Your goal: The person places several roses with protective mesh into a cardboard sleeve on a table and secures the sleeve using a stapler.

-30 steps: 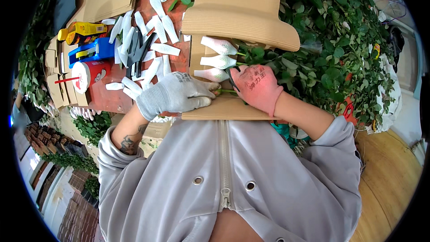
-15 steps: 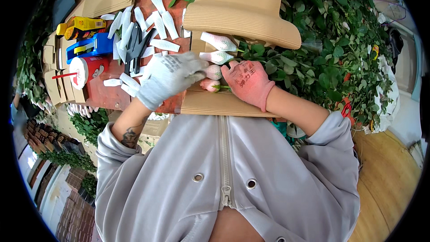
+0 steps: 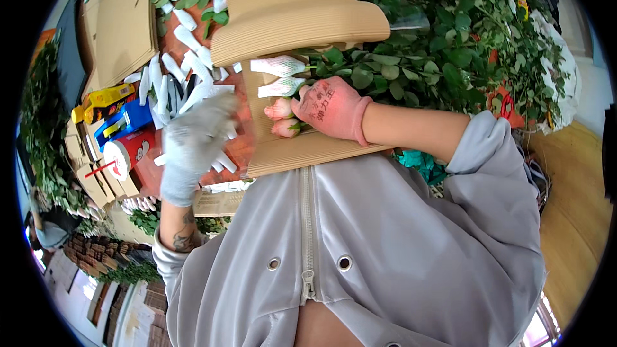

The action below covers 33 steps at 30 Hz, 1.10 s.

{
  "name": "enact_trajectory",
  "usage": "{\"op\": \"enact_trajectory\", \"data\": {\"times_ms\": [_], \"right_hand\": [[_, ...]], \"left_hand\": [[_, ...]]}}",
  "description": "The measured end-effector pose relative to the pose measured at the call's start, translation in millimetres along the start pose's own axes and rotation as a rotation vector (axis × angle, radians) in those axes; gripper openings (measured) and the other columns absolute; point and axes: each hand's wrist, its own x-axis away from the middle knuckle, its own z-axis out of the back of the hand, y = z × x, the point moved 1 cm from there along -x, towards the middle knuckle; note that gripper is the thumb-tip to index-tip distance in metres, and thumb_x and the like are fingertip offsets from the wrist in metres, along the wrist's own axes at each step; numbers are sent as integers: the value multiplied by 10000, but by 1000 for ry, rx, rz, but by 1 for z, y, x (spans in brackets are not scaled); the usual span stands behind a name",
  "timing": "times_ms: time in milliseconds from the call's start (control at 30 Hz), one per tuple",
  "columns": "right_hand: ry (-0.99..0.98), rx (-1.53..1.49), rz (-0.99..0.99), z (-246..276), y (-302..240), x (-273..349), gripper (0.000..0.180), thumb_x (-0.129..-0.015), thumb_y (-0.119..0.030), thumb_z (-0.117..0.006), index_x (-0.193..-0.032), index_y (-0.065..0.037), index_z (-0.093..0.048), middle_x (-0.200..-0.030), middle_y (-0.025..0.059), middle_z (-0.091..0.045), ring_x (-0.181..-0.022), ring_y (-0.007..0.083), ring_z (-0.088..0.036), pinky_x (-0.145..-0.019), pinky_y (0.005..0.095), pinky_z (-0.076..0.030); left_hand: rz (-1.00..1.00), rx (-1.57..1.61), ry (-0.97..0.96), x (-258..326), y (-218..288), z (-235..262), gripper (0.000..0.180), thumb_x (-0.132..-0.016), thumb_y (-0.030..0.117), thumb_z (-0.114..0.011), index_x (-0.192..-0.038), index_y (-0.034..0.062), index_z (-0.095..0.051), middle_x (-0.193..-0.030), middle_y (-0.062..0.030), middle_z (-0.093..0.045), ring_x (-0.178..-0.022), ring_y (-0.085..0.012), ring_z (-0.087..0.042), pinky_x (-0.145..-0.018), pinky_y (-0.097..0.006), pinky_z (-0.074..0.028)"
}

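My right hand [image 3: 331,108], in a pink glove, is closed at the base of two bare pink roses, an upper rose [image 3: 279,109] and a lower rose [image 3: 286,128]. Its fingertips hide where the stems are gripped. Above them lie two more roses in white net sleeves, an upper sleeved rose [image 3: 277,65] and a lower sleeved rose [image 3: 281,87]. All of these rest on corrugated cardboard [image 3: 308,152]. My left hand [image 3: 200,135], in a pale grey glove, is smeared by motion over loose white net sleeves [image 3: 187,37]; its fingers and anything in them cannot be made out.
A curled cardboard flap [image 3: 299,26] rises beyond the roses. Leafy stems [image 3: 424,71] heap up on the right, with red-handled scissors [image 3: 507,106] at their edge. To the left stand a red cup [image 3: 128,153], a blue tape dispenser [image 3: 125,122] and a yellow bottle [image 3: 106,101].
My left hand has moved left, away from the roses to the loose sleeves. The third rose, netted before, now shows bare petals. My right hand remains by the stems; the whole view has shifted.
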Motion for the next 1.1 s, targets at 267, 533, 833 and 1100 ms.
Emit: {"op": "enact_trajectory", "data": {"times_ms": [267,533,833,1100], "right_hand": [[64,213,36,27,-4,7,230,-831,-140,-481,-1006,-19,-569,-832,96,-608,-729,245,-625,-622,344,-488],[260,49,-87,-7,18,0,183,-777,-183,-592,-897,-54,-547,-863,106,-592,-759,254,-618,-625,359,-497],[262,79,-102,-18,11,-4,379,-754,-200,-630,-1100,-50,-583,-1029,126,-588,-827,271,-612,-664,381,-502],[261,71,-116,-27,13,-8,254,-774,-139,-558,-1010,-46,-570,-929,149,-596,-749,276,-624,-633,368,-507]], "left_hand": [[-21,106,-280,-1,23,-40,306,-867,226,-572,-1144,112,-636,-1194,-80,-617,-956,-218,-647,-798,-328,-504],[-48,422,-156,7,6,-54,316,-870,236,-575,-1151,108,-641,-1218,-46,-610,-978,-223,-640,-853,-327,-500],[-54,268,-96,8,1,-47,316,-850,226,-593,-1138,103,-635,-1178,-60,-617,-943,-244,-643,-838,-339,-505],[-10,40,162,-11,-28,-70,140,-837,156,-606,-968,116,-634,-895,-62,-596,-816,-245,-621,-659,-376,-512]]}}
